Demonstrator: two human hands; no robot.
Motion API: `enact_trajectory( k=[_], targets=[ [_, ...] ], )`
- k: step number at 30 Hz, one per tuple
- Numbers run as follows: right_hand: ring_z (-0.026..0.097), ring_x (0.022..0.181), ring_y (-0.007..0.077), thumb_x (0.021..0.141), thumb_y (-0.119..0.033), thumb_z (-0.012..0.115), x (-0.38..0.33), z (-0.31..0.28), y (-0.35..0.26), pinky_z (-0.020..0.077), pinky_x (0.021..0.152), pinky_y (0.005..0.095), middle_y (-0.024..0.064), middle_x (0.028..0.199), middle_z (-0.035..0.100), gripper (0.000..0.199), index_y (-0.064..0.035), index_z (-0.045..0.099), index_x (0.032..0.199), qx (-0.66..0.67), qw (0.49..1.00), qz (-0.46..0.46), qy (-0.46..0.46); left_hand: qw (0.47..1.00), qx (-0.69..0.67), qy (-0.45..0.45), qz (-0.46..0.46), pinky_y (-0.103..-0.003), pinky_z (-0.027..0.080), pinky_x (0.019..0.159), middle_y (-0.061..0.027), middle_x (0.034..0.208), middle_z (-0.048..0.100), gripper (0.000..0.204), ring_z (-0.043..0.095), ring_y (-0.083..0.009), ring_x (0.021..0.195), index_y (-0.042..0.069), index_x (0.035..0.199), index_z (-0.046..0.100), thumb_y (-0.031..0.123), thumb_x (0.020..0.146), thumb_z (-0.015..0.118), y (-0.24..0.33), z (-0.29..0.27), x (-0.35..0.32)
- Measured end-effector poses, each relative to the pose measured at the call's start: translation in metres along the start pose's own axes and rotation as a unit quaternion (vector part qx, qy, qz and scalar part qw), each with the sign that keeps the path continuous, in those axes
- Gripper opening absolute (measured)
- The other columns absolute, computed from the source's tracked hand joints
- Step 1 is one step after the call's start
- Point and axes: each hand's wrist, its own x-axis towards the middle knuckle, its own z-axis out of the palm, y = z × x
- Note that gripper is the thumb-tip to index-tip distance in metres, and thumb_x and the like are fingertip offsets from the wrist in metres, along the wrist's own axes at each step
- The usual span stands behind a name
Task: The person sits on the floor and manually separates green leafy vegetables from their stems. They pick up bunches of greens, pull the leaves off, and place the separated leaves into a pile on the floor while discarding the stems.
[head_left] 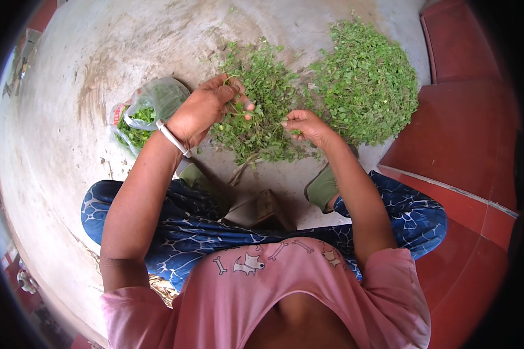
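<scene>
the person sits low over a pale concrete floor (70, 99), knees spread, with both forearms coming up from the near edge toward heaps of leafy green herbs.

the left hand (206, 107) is closed around a small sprig of greens (234, 104), fingers curled and the thumb pressed over the stems, so it is clamped on that sprig. a white bangle (173, 138) circles its wrist. the sprig sits just above the loose middle heap of greens (259, 125), which spreads on the floor between the two hands and trails thin stalks toward the near side.

the right hand (305, 125) rests at the right edge of the same middle heap, fingertips pinched together on a bit of leaf or stem there; what exactly it grips is too small to tell. the two hands are apart, with the heap's leaves between them.

to the far right lies a larger, denser rounded pile of greens (367, 81), just beside the middle heap and touching it at the leaves. left of the left hand a clear plastic bag (157, 99) lies on the floor with more greens inside it, its mouth crumpled.

nearer the body, green sandals (322, 187) show on the feet, and a small brown wooden stool (256, 209) shows between the legs. the person wears blue patterned trousers (186, 232) and a pink shirt (308, 291). red steps (460, 134) rise along the right side of the floor.
</scene>
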Motion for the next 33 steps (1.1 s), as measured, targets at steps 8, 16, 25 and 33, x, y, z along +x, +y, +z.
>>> enact_trajectory(
  k=[8, 16, 25, 33],
  targets=[
    [0.052, 0.068, 0.0053, 0.084, -0.021, 0.063, -0.044, 0.017, -0.056, 0.0384, 0.061, 0.0225, -0.0042, 0.078, 0.057, 0.012, -0.0109, 0.058, 0.087, 0.085, 0.986, -0.143, 0.005, 0.990, 0.136, 0.040, 0.019, -0.025, 0.038, 0.067, 0.0013, 0.078, 0.050, 0.015, 0.044, -0.0102, 0.074, 0.004, 0.095, 0.054, 0.017, 0.086, 0.051, -0.009, 0.009, 0.013],
    [0.051, 0.065, 0.0052, 0.086, -0.023, 0.062, -0.065, 0.029, -0.074, 0.0388, 0.057, 0.0211, -0.0031, 0.080, 0.058, 0.015, -0.0091, 0.060, 0.091, 0.101, 0.981, -0.163, 0.036, 0.987, 0.125, 0.094, -0.029, -0.026, 0.040, 0.059, 0.0013, 0.078, 0.051, 0.023, 0.045, -0.0088, 0.070, 0.004, 0.099, 0.055, 0.023, 0.088, 0.056, -0.010, 0.018, 0.009],
    [0.049, 0.060, 0.0046, 0.085, -0.017, 0.063, -0.080, 0.041, -0.089, 0.0371, 0.052, 0.0178, -0.0022, 0.076, 0.059, 0.013, -0.0098, 0.060, 0.095, 0.134, 0.975, -0.174, 0.021, 0.993, 0.099, 0.067, -0.002, -0.023, 0.038, 0.050, 0.0028, 0.075, 0.056, 0.020, 0.046, -0.0058, 0.060, 0.005, 0.094, 0.061, 0.023, 0.086, 0.063, -0.011, 0.026, 0.006],
    [0.047, 0.060, 0.0040, 0.085, -0.017, 0.061, -0.084, 0.055, -0.093, 0.0351, 0.051, 0.0184, -0.0029, 0.076, 0.057, 0.015, -0.0083, 0.060, 0.096, 0.145, 0.966, -0.209, 0.045, 0.998, 0.059, 0.002, -0.037, -0.022, 0.037, 0.045, 0.0032, 0.073, 0.058, 0.020, 0.046, -0.0050, 0.057, 0.004, 0.093, 0.064, 0.022, 0.085, 0.064, -0.011, 0.029, 0.003]
  ],
)
